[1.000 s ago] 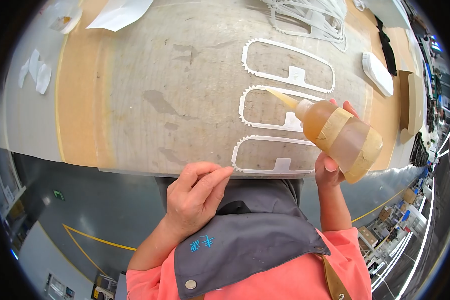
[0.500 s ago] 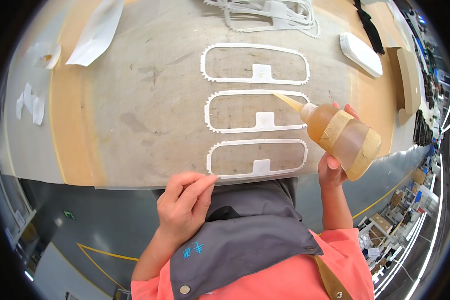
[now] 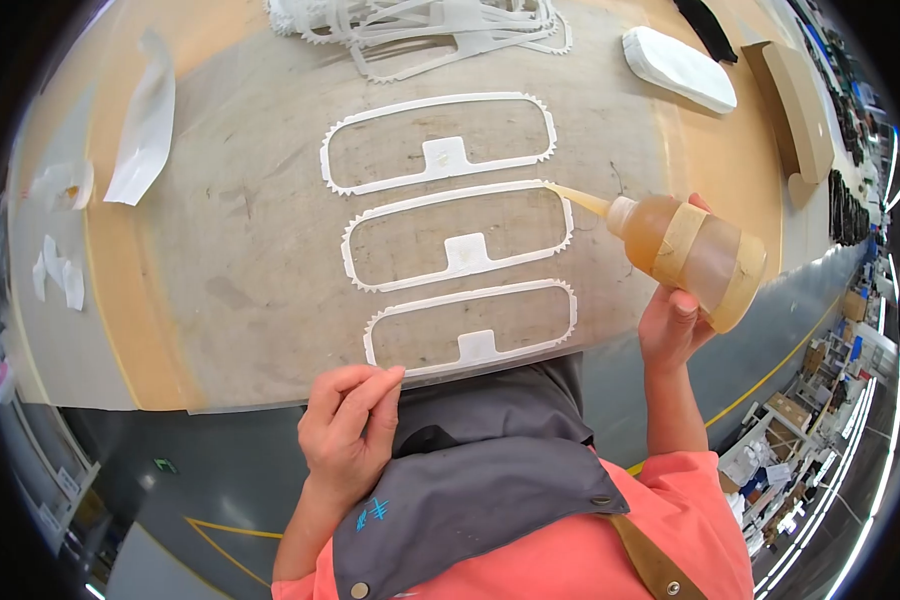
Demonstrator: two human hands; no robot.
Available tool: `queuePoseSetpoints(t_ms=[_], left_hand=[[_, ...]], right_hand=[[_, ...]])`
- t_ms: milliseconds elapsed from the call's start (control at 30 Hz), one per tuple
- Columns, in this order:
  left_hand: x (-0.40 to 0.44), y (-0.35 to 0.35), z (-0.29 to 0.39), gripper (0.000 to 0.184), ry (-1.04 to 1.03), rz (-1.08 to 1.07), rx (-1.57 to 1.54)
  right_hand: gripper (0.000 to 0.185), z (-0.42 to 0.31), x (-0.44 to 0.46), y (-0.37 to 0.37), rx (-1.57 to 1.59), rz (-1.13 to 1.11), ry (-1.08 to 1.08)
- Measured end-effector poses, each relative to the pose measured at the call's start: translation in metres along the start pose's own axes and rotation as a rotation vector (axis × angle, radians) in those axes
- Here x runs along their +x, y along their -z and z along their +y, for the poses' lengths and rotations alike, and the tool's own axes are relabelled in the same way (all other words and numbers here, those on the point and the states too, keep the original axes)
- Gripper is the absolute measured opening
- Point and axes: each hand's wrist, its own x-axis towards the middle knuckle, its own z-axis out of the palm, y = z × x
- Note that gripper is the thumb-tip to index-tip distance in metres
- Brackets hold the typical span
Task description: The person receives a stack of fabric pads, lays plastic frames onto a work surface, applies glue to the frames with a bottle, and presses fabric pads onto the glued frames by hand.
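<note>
My right hand [image 3: 675, 325] is wrapped round a squeeze bottle [image 3: 708, 268] of amber liquid, with bands of tan tape. The bottle is tilted, and its narrow nozzle points left, the tip at the upper right rim of the middle white toothed frame [image 3: 465, 258]. Above that lies a similar frame [image 3: 444, 158]; a third frame [image 3: 476, 346] is near the table's front edge. By this third frame's lower left corner, my left hand [image 3: 348, 425] is closed, thumb and fingers pressed together. Whatever they may hold is hidden.
More white frames [image 3: 440, 35] lie heaped at the back of the table [image 3: 240, 250]. A white pad stack [image 3: 678, 70], a black strip [image 3: 705, 28] and a cardboard piece [image 3: 792, 110] are at right. A curved white sheet [image 3: 142, 130] and paper scraps [image 3: 60, 272] lie left.
The nozzle tip has moved right along the middle frame's top rim, nearer its right end. The head view has turned and shifted. My left hand stays closed by the nearest frame.
</note>
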Motion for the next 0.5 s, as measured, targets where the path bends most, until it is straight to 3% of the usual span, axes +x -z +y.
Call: queuePoseSetpoints(t_ms=[500], left_hand=[[-0.005,-0.002,0.009,0.024,0.007,-0.029,0.014]], right_hand=[[0.092,-0.003,-0.016,0.027,0.022,0.078,-0.036]])
